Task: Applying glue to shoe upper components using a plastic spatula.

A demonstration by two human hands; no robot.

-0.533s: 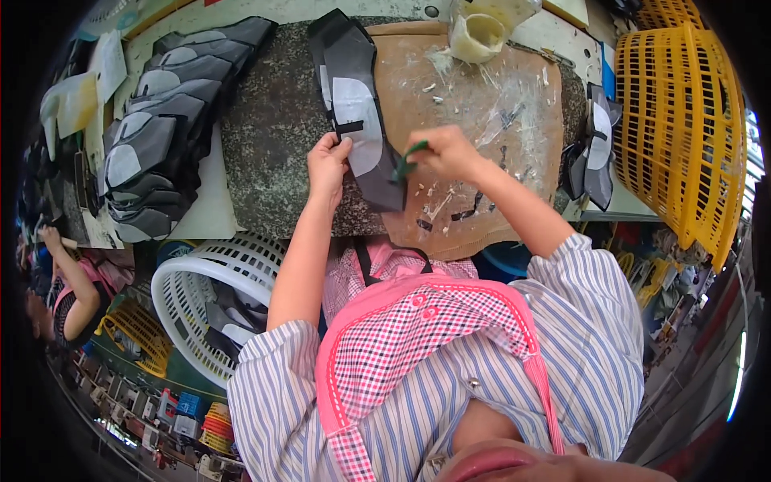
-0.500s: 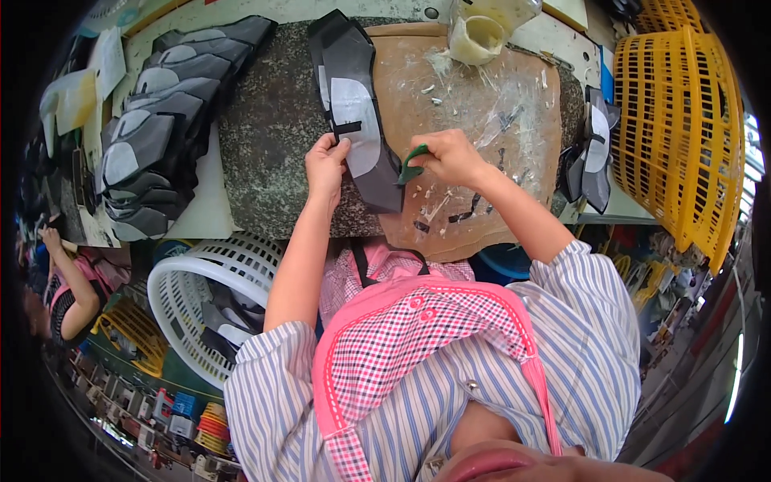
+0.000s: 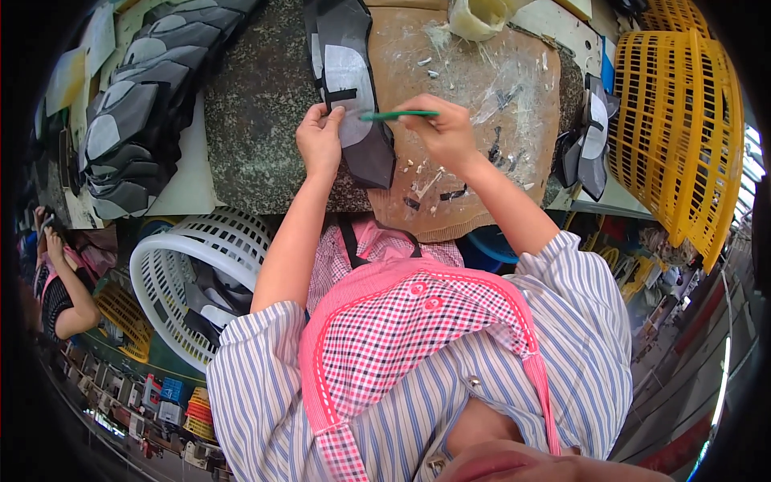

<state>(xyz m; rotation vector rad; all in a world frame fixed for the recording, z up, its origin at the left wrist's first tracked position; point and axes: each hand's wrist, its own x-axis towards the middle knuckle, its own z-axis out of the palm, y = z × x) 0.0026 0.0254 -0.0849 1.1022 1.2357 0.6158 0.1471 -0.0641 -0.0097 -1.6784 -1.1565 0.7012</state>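
A long dark grey piece (image 3: pixel 359 48) with a pale grey patch, like a shoe-upper part, lies across the left edge of a brown cardboard sheet (image 3: pixel 526 161). A short black strip sits across its patch. My left hand (image 3: pixel 320 149) is closed on the piece's left edge, thumb and fingertips pinching just below that strip. In my right hand (image 3: pixel 446 132) is a thin green strip (image 3: pixel 393 116), gripped between thumb and fingers. Its left tip is at the lower part of the pale patch; whether it touches cannot be made out.
Stacked grey pieces (image 3: pixel 132 124) lie at the left. A cream-coated container (image 3: pixel 476 20) stands at the far edge; more pieces (image 3: pixel 593 140) lie right, beside a yellow basket (image 3: pixel 671 128). Below the table is a white basket (image 3: pixel 148 281). Another person (image 3: pixel 68 289) is at far left.
My right hand has moved slightly up and turned the green strip, which now points left over the pale patch. The view has shifted, with the table sitting higher in the picture.
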